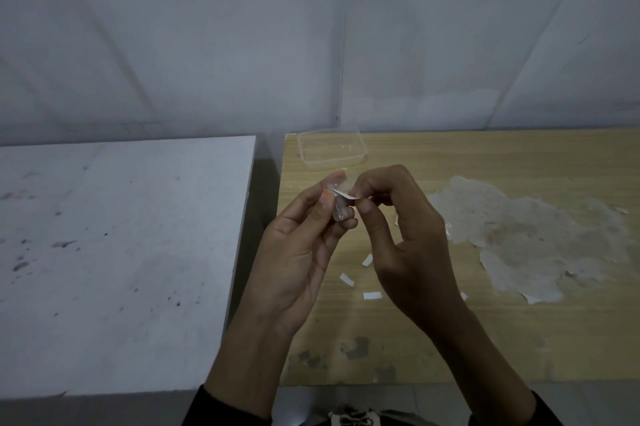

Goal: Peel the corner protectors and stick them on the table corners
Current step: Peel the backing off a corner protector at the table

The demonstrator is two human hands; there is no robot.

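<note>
My left hand (298, 252) holds a small clear corner protector (337, 211) between thumb and fingertips, above the gap between two tables. My right hand (401, 235) pinches a white backing strip (348, 194) that curls away from the protector's top. Both hands hover over the left part of the wooden table (519, 339). The white table (121, 252) lies to the left, its near right corner hidden behind my left forearm.
A clear plastic box (332, 148) stands at the wooden table's far left corner. Several white peeled strips (372, 295) lie on the wood under my hands. A large patch of torn-off surface (536, 238) spreads to the right. A grey wall rises behind both tables.
</note>
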